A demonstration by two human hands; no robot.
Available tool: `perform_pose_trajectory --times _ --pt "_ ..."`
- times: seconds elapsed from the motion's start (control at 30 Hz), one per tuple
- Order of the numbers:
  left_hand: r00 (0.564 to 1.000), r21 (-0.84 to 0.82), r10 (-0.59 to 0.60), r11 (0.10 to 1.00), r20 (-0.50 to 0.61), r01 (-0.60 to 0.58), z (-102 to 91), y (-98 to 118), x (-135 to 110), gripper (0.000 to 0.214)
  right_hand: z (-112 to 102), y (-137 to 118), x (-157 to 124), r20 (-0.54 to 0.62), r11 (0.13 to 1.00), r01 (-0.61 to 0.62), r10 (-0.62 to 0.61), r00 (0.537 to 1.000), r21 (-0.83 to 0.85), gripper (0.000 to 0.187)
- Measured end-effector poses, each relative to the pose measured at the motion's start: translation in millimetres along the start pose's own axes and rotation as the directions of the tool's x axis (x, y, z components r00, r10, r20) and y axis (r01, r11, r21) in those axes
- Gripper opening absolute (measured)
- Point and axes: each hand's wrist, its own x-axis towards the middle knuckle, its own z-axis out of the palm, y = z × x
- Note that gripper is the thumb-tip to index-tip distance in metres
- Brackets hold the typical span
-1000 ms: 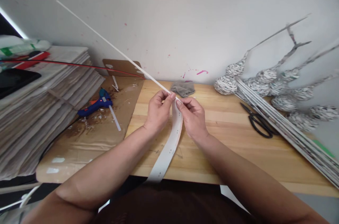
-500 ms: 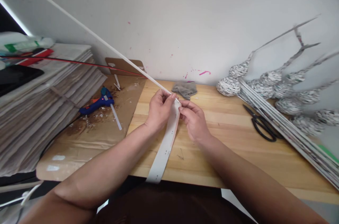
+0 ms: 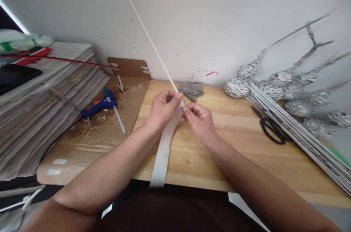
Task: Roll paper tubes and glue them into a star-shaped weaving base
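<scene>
White wall (image 3: 205,16) flecked with pink paint stands behind a pale, striped wooden tabletop (image 3: 241,126). Over this surface, the left hand (image 3: 163,107) pinches a long, thin white stick (image 3: 149,36) near its lower end, between thumb and curled fingers; the stick leans up and leftward, past the upper edge of the view. Just beside it, the right hand (image 3: 199,117) has thumb and forefinger pressed together on the upper end of a narrow white paper strip (image 3: 163,151) with small dark printed marks. That strip runs down between the forearms to the table's near edge.

Behind the hands lies a crumpled grey cloth (image 3: 191,91). To the left, a blue glue gun (image 3: 100,107) with a translucent stick rests on a stained brown cardboard sheet (image 3: 90,155), near a tall stack of newspapers (image 3: 55,115). To the right, black-handled scissors (image 3: 271,129) lie against a bundle of rolled newspaper rods (image 3: 296,135), with gourd-shaped woven paper pieces (image 3: 237,87) beyond.
</scene>
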Motion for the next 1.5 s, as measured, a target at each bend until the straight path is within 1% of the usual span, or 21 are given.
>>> perform_pose_trajectory --times 0.13,0.23,0.3,0.37,0.47,0.63,0.77,0.83,0.93,0.97,1.07,1.13,1.33,1.37,1.43,1.5 --pt "0.999 0.012 0.037 0.999 0.013 -0.037 -0.9 -0.6 0.2 0.026 -2.0 -1.5 0.2 -0.019 1.0 -0.017 0.017 1.0 -0.006 0.019" --pt "1.0 0.041 0.017 0.999 0.025 -0.018 -1.0 2.2 -0.1 0.025 -8.3 -3.9 3.5 0.017 0.998 -0.057 0.057 0.998 0.03 0.019" --pt "0.998 0.066 -0.01 0.998 0.054 0.006 -0.9 4.5 -0.8 0.025 -13.0 -5.9 6.3 0.058 0.993 -0.098 0.095 0.994 0.064 0.019" --pt "0.996 0.086 -0.037 0.996 0.083 0.03 -0.6 5.9 -1.4 0.025 -16.4 -7.9 8.4 0.067 0.99 -0.116 0.111 0.992 0.076 0.019" --pt "0.995 0.087 -0.047 0.995 0.09 0.04 -0.3 5.8 -1.9 0.025 -17.5 -10.7 9.3 0.049 0.997 -0.079 0.078 0.996 0.023 0.017" --pt "0.994 0.034 -0.037 0.999 0.104 0.034 1.2 5.1 -3.7 0.026 -14.8 -11.8 6.5 0.074 0.988 0.039 -0.028 0.997 -0.148 0.021" --pt "0.992 0.051 -0.007 0.999 0.127 0.0 1.7 5.6 -3.6 0.031 -15.2 -10.3 5.2 0.106 0.979 0.094 -0.076 0.991 -0.183 0.022" --pt "0.994 0.079 -0.005 0.997 0.113 -0.004 1.2 5.1 -2.5 0.035 -15.9 -10.2 5.0 0.097 0.977 0.103 -0.086 0.992 -0.185 0.022" --pt "0.999 0.1 -0.014 0.995 0.051 0.009 0.3 4.3 -1.3 0.04 -16.5 -11.0 4.6 0.073 0.975 0.109 -0.096 0.993 -0.193 0.023" --pt "0.999 0.11 -0.013 0.994 0.053 0.007 0.0 4.4 -1.3 0.04 -16.5 -11.3 4.4 0.068 0.974 0.108 -0.096 0.993 -0.2 0.023" --pt "0.992 0.134 0.012 0.991 0.129 -0.029 -0.4 5.6 -2.7 0.031 -16.4 -12.5 3.7 0.053 0.97 0.106 -0.096 0.994 -0.221 0.023" --pt "0.987 0.145 0.029 0.988 0.156 -0.052 -0.4 6.8 -3.7 0.026 -16.6 -12.9 3.5 0.053 0.967 0.107 -0.097 0.994 -0.23 0.024" --pt "0.994 0.289 0.062 0.953 0.091 -0.086 1.9 11.0 -4.8 0.021 -21.7 -13.8 5.9 0.119 0.957 0.108 -0.078 0.99 -0.268 0.017" --pt "0.994 0.317 0.076 0.944 0.077 -0.097 2.5 11.4 -4.9 0.019 -23.1 -15.2 6.5 0.113 0.953 0.115 -0.086 0.99 -0.279 0.015" --pt "0.993 0.362 0.103 0.925 0.059 -0.118 3.7 11.0 -5.6 0.016 -25.7 -19.3 7.2 0.061 0.948 0.132 -0.12 0.991 -0.289 0.01" --pt "0.988 0.392 0.139 0.907 0.065 -0.153 4.5 8.6 -6.8 0.016 -27.5 -24.2 7.1 0.006 0.948 0.145 -0.149 0.989 -0.282 0.013"
